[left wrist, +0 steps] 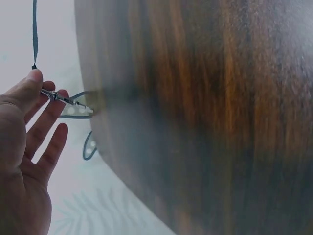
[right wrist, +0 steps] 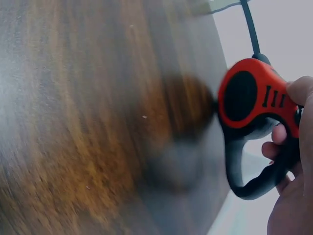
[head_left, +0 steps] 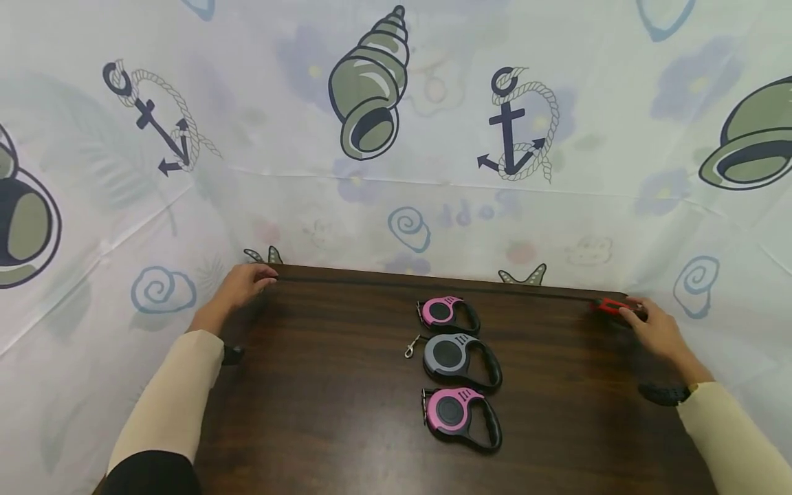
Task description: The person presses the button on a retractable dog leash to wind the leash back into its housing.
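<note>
My right hand (head_left: 662,331) holds a red and black retractable dog leash (right wrist: 254,98) at the table's back right corner, with the thumb on the casing and fingertips showing through the handle loop. From its casing a dark strap (right wrist: 251,29) runs out, stretched along the back edge of the table toward my left hand (head_left: 240,285). There, at the back left, the thumb and index finger pinch the strap's end by the metal clip (left wrist: 63,99). The other left fingers are spread loosely.
Three more retractable leashes lie in a column on the brown wooden table (head_left: 322,412): a pink one (head_left: 441,313) at the back, a grey one (head_left: 447,354) with its clip out, and another pink one (head_left: 448,410) in front. Patterned white cloth (head_left: 272,124) surrounds the table.
</note>
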Tool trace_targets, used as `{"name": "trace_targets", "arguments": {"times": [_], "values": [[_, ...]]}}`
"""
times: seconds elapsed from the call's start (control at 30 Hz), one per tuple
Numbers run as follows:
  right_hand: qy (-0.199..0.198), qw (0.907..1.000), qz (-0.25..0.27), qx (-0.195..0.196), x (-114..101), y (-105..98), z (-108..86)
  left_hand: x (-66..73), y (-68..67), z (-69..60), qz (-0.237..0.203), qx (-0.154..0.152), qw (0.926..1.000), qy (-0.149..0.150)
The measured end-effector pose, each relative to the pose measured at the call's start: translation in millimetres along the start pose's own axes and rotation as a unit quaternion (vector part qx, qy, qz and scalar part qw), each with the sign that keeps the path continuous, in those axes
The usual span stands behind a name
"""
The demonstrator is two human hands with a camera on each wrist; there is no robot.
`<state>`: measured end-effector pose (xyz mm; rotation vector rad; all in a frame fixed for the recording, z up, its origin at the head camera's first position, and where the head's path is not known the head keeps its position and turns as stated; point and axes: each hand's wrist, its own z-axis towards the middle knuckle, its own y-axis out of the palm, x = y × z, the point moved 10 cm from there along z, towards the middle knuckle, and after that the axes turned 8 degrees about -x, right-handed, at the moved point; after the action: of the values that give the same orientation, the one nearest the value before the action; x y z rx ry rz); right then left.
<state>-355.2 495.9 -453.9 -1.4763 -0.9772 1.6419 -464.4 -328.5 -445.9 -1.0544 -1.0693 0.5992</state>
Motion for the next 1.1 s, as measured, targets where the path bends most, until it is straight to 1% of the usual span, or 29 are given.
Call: {"name": "trace_targets", "arguments": {"times": [0.13,0.23,0.37,0.47,0.57,0.67,0.73,0.77,0.97,1.1], "values": [[0.018,0.9996,0.022,-0.003,4,-7,-5.8,2.7,-4.1,-4.5,-0.001,-0.001,0.9999,0.012],[0.025,0.9986,0.045,-0.007,6,-11,-10.9,7.2,-8.9,-7.9,0.006,-0.001,0.9997,0.025],[0.029,0.9956,0.087,-0.018,11,-14,-18.7,17.4,-12.9,-12.2,0.018,-0.002,0.9979,0.062],[0.044,0.9926,0.109,-0.031,18,-16,-25.1,24.1,-15.4,-16.5,0.024,0.005,0.9952,0.095],[0.062,0.9903,0.117,-0.043,24,-18,-31.2,26.3,-18.0,-21.4,0.017,0.006,0.9941,0.107],[0.076,0.9868,0.132,-0.056,29,-19,-37.0,25.4,-19.0,-24.9,0.004,-0.008,0.9952,0.097],[0.080,0.9851,0.139,-0.061,32,-21,-40.3,25.6,-19.2,-26.9,-0.005,-0.023,0.9960,0.087],[0.082,0.9844,0.142,-0.063,33,-22,-41.7,25.6,-19.2,-27.8,-0.006,-0.028,0.9962,0.082],[0.084,0.9738,0.200,-0.068,37,-23,-48.4,28.8,-17.5,-35.0,-0.008,-0.065,0.9958,0.064],[0.083,0.9688,0.223,-0.067,37,-26,-53.3,30.4,-16.0,-37.9,-0.005,-0.080,0.9948,0.063]]}}
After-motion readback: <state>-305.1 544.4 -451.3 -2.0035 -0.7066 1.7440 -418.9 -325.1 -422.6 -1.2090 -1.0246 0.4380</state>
